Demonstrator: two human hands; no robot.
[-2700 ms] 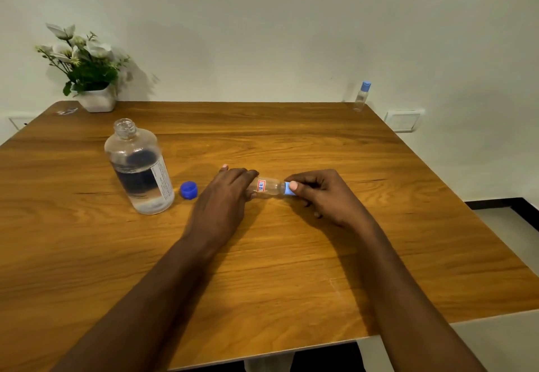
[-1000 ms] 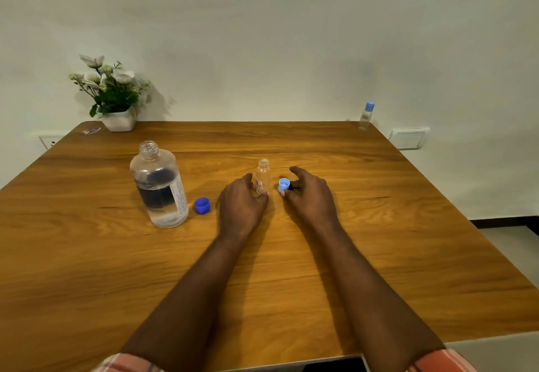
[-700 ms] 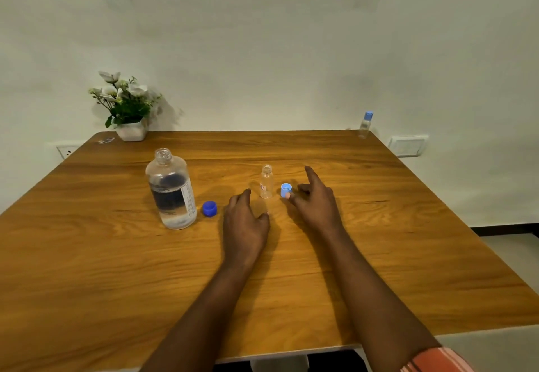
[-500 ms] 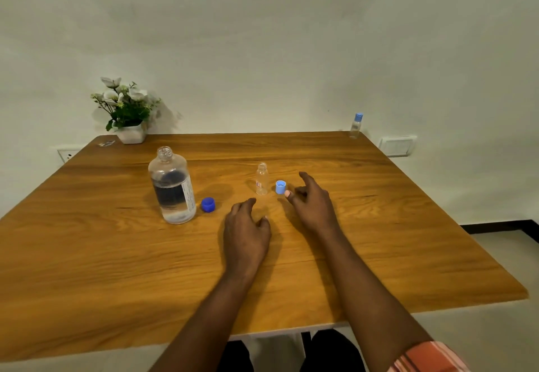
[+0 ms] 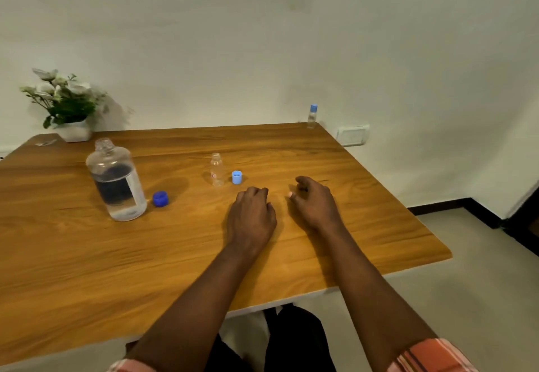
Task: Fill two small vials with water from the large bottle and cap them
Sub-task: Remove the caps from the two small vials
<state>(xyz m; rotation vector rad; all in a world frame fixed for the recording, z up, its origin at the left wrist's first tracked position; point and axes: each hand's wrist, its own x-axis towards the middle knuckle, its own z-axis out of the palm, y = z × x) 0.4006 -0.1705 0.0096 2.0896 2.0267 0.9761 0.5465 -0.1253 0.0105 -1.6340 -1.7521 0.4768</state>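
Left hand [image 5: 251, 220] and right hand [image 5: 313, 204] are lying loose, grasping nothing, on the wooden table [image 5: 87, 255], clear of its edges; two vials are standing: uncapped vial [image 5: 217, 169] just beyond them, capped vial [image 5: 312, 116] at the far-right corner.

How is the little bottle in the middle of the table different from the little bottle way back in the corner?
The middle vial has no cap on; its light blue cap sits right beside it. The corner vial wears its blue cap. The middle vial stands near the centre of the table, while the corner vial stands at the far right corner. Both are small, clear and upright.
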